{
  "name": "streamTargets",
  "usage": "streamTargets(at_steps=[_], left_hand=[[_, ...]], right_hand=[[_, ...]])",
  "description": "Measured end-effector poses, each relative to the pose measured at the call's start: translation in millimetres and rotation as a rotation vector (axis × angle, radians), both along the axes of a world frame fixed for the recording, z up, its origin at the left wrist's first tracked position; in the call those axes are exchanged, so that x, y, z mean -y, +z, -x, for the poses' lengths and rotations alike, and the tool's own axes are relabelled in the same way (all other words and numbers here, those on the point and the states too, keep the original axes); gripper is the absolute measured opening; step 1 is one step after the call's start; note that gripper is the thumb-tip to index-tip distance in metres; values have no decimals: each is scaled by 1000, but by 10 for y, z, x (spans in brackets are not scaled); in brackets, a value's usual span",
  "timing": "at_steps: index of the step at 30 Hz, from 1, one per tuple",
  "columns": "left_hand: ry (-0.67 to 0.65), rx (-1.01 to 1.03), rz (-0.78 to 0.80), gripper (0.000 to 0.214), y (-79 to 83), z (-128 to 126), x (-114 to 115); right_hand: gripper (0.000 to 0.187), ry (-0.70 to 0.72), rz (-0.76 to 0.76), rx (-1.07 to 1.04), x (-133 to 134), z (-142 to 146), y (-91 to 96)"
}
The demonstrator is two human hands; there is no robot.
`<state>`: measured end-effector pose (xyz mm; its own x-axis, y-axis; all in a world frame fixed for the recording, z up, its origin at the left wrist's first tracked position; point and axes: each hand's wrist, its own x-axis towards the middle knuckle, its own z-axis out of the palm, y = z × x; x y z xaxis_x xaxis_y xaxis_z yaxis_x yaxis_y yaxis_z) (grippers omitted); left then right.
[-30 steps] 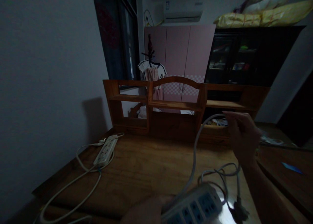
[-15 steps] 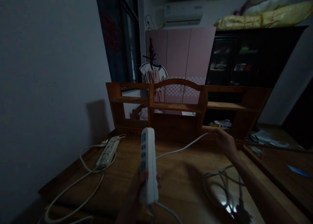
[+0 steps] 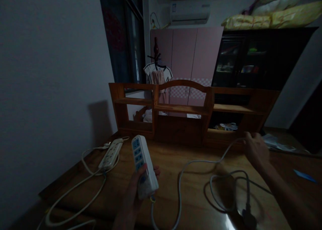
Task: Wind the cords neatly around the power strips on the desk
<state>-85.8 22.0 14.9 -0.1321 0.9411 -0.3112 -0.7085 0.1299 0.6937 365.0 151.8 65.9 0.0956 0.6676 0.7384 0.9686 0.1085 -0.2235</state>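
A white power strip (image 3: 148, 169) with blue socket faces is tilted up over the desk, and my left hand (image 3: 137, 183) is wrapped round its lower half. From its bottom end a grey-white power cord (image 3: 180, 186) loops over the desk and rises to the right. My right hand (image 3: 256, 151) pinches that cord above the desk's right side. Below it lie loose coils of cord, and a dark plug (image 3: 248, 216) sits near the front edge of the view.
A second white power strip (image 3: 110, 154) with its cord lies on the left of the wooden desk (image 3: 196, 193). A wooden shelf unit (image 3: 181, 108) stands along the back. A blue item (image 3: 304, 175) lies at far right.
My right hand has moved right with the cord, and the coils have loosened. The power strip in my left hand has turned and tilted left, showing more of its sockets.
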Motion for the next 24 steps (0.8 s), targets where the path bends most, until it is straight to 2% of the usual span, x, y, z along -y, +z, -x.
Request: streamTargets(at_steps=[2,4,7,10,12,13,15,17,20,24], left_hand=[[26,-37,-7,20,65,-29,-6],[43,-30,-45,18,150,-98,-18],[14,-9,-140,22,315,-228,-21],[-20,12,-209,24,524,-314,14],[-40,49,-231,22,673,-311,66],[-52,67,-235,20,744,-288,102],[-73,87,-234,17,870,-195,194],[-100,75,-243,15,961,-60,306],[-205,-20,-247,17,1011,155,466],[-471,-268,-192,22,902,309,557]], right_hand=[[36,74,32,40,204,347,-62],[36,231,115,66,541,847,-203],[49,659,584,-148,1168,1664,-509],[75,940,874,-154,1582,2290,-823],[75,1023,873,-71,1639,2522,-995],[70,1034,847,-28,1616,2580,-1060],[46,994,791,41,1520,2593,-1125],[27,935,735,51,1414,2507,-1073],[12,921,593,8,1309,2305,-771],[22,882,438,63,1261,2096,-210]])
